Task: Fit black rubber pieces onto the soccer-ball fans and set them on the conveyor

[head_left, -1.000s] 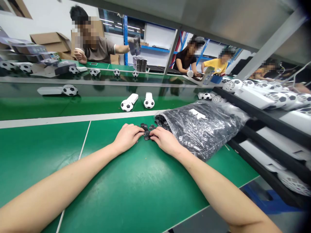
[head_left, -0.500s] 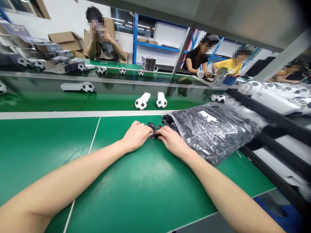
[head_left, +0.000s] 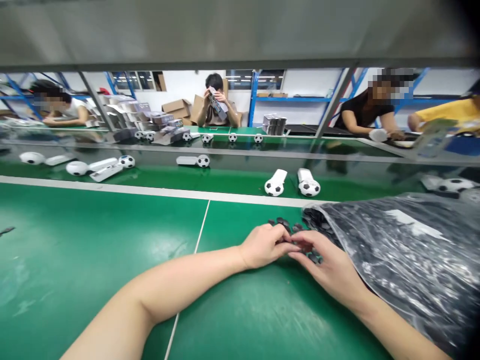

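Observation:
My left hand [head_left: 265,245] is closed in a pinch over the green table, its fingertips meeting those of my right hand [head_left: 330,262]. The right thumb and fingers curve together around the same spot; whatever lies between the fingertips is hidden. Small flat black pieces [head_left: 284,223] lie loose just behind the two hands, and a few more [head_left: 314,257] show beneath the right one. Beside my right forearm rests a clear plastic bag [head_left: 408,250] full of such black pieces, its mouth facing the hands.
Beyond the table's white edge strip [head_left: 161,192], white handheld items with football-patterned ends [head_left: 309,186] lie on a green belt [head_left: 232,182]. Co-workers [head_left: 217,107] sit across the line among cartons [head_left: 177,108]. A grey shelf [head_left: 225,35] hangs overhead. One dark piece [head_left: 6,231] lies far left.
My view has swung left and levelled, so hands and bag appear further right. My hands have come together from slightly apart, fingertips now meeting.

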A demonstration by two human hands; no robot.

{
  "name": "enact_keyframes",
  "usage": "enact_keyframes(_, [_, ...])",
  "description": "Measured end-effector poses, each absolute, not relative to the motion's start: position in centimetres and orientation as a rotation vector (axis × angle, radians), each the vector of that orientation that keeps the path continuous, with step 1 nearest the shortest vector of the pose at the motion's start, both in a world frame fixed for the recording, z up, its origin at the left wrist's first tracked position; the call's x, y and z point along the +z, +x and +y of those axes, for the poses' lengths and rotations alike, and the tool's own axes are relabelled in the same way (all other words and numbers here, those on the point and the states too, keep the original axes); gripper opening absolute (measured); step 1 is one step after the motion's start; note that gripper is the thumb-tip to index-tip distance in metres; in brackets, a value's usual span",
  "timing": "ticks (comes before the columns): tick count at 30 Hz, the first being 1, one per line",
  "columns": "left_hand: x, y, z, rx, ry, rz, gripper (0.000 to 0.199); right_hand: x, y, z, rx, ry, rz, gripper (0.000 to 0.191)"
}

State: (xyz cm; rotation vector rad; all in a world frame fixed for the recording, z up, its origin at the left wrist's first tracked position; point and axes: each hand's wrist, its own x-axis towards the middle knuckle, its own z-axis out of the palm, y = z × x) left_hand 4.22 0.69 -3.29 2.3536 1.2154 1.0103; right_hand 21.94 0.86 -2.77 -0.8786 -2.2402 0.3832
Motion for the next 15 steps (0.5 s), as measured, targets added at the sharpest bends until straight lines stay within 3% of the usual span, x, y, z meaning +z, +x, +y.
enact_keyframes(3, [-3.4, 5.0, 0.0, 1.065, 2.09, 1.156, 0.019, -2.7, 21.9, 0.8, 0.333, -0.803, -2.22, 0.012])
enact_keyframes(9, [-3.8, 5.5, -0.3, 1.111, 1.72, 1.06, 0.015, -3.2, 21.9, 1.0, 0.308, -0.826, -2.182, 0.024])
enact_keyframes(15, [-3.8, 5.4, -0.1, 1.069, 1.57, 0.981, 0.024, -3.3, 21.6, 0.9, 0.345, -0.884, -2.203, 0.017])
